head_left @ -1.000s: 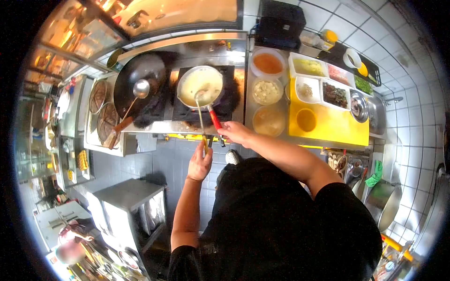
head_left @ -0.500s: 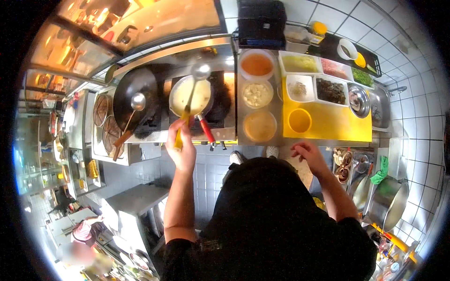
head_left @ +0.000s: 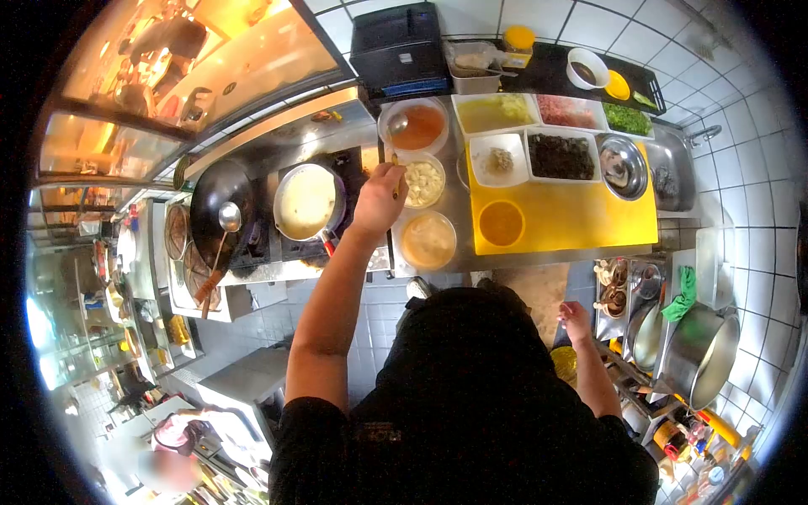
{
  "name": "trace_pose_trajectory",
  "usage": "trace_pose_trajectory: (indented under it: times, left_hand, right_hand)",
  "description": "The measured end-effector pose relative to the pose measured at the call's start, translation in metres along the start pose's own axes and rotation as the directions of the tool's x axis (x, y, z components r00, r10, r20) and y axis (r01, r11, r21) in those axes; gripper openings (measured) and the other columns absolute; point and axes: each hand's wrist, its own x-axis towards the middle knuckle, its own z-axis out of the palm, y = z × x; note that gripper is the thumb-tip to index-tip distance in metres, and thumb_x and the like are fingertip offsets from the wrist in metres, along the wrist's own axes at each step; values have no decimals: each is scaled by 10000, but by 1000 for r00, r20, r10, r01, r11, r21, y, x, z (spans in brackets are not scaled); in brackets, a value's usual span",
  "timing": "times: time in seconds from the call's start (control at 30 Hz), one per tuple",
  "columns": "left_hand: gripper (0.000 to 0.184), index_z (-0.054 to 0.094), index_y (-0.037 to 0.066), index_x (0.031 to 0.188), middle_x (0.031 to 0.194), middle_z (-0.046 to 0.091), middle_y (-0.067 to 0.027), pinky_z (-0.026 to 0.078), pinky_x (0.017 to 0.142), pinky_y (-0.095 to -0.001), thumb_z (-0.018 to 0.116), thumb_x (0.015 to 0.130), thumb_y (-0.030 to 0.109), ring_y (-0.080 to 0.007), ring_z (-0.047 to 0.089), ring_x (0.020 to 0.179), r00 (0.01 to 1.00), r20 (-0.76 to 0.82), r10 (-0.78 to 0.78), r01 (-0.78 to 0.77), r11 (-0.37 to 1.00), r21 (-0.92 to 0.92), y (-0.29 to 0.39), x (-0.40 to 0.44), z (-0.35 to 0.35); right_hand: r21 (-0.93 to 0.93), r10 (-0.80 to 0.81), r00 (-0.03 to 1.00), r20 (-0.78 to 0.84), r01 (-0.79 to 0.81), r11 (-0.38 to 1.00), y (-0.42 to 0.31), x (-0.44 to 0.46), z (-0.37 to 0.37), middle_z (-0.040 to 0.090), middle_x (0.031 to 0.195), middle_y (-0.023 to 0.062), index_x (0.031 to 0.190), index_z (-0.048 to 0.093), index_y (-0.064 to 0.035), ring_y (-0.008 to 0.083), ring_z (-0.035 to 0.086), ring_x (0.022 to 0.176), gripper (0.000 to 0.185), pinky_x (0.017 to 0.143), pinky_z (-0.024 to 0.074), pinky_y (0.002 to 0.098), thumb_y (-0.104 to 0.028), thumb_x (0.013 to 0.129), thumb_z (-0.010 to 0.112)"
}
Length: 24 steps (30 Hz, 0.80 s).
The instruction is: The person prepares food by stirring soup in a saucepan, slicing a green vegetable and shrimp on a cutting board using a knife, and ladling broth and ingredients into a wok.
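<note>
My left hand (head_left: 380, 200) is closed round the yellow handle of a ladle, whose metal bowl (head_left: 397, 124) rests in a round tub of orange liquid (head_left: 421, 128). Below that wrist stand a tub of pale chunks (head_left: 423, 183) and a tub of light-brown liquid (head_left: 428, 240). On the stove to the left, a red-handled pan (head_left: 305, 202) contains a creamy white liquid. My right hand (head_left: 575, 321) hangs empty beside my body, past the counter's front edge, with its fingers loosely bent and apart.
A black wok (head_left: 220, 189) with a second ladle (head_left: 228, 217) stands left of the pan. White trays of chopped food, including dark pieces (head_left: 562, 156), and a steel bowl (head_left: 624, 167) sit by a yellow board (head_left: 581, 220). Another person (head_left: 172, 433) is at lower left.
My left hand has carried the ladle right, from above the pan to the orange-liquid tub, where its bowl now rests. My right hand has dropped lower and away from the counter.
</note>
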Motion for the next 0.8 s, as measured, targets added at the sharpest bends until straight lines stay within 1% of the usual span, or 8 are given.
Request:
trace_pose_trajectory:
  times: [0.07,0.13,0.2,0.23,0.37,0.57,0.7,0.8]
  left_hand:
    - [180,640,21,1044,1060,638,-207,540,802,-442,620,869,59,-405,639,924,999,-20,-30,30,1000,-8,2,3,2]
    - [166,643,20,1034,1006,656,-206,541,789,-414,624,872,54,-389,654,897,996,-71,-51,51,999,-9,3,6,4]
    - [166,642,24,1038,982,664,-208,539,787,-394,627,876,53,-369,666,873,981,-152,-122,109,989,-96,5,9,5]
    - [166,642,25,1040,969,668,-209,538,785,-383,628,877,53,-360,672,862,968,-191,-161,136,981,-139,6,10,5]
    - [154,626,-41,1009,930,691,-153,556,816,-316,571,949,91,-252,703,879,772,-77,-631,375,550,-747,15,21,8]
    - [225,536,-91,1078,998,644,-210,585,849,-378,556,957,98,-297,699,912,672,19,-740,279,230,-933,9,27,0]
    - [221,527,-73,1072,1006,637,-206,584,849,-383,561,960,114,-309,698,923,652,1,-759,264,225,-938,21,26,-18]
    - [197,544,-53,1054,1022,641,-205,588,852,-389,571,964,119,-307,699,930,664,-53,-746,224,266,-938,18,16,-37]
  right_hand:
    - [197,-13,999,35,5,980,56,12,-26,668,878,38,1073,624,-61,123,651,676,239,491,452,230,-261,943,625]
    - [-192,-199,980,11,198,961,101,25,-40,667,888,32,1069,629,-65,131,650,668,243,499,462,241,-272,942,625]
    - [49,155,988,1,-155,987,100,15,-51,670,923,22,1075,641,-78,149,647,659,246,519,479,267,-282,940,620]
    - [7,187,981,-44,-187,982,92,5,-49,670,931,23,1076,642,-81,150,649,662,240,519,478,269,-278,941,613]
    - [-23,259,949,-180,-267,963,81,-4,-49,665,929,27,1072,639,-90,155,654,682,226,535,476,281,-265,939,590]
    - [-59,249,965,-81,-254,965,84,12,-63,636,929,22,1089,607,-98,154,642,720,254,596,481,304,-295,932,577]
    - [-58,210,967,-145,-220,974,70,11,-53,630,908,14,1068,610,-103,148,632,694,241,592,479,297,-297,938,554]
    - [107,205,966,157,-223,969,157,67,-81,640,896,14,1063,624,-106,148,633,676,232,586,488,297,-286,941,545]
